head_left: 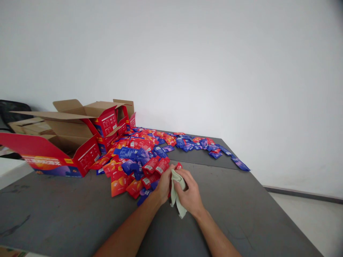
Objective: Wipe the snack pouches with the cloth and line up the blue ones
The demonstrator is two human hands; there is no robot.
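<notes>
The left hand (164, 185) grips a mostly hidden red pouch (179, 166) over the grey tabletop (230, 210), just beside the pouch pile (142, 144). The right hand (189, 189) pinches a pale green cloth (176, 176) against it; firm backing from the left fingers and gathered cloth ends should keep wiping even.

two hands (164, 184) (189, 191), one cloth (174, 178), at least three cartons (87, 157), dozens of red and blue sachets (128, 152)

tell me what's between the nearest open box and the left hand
A heap of red and blue packets lies between the open box and the left hand, in the head view.
</notes>
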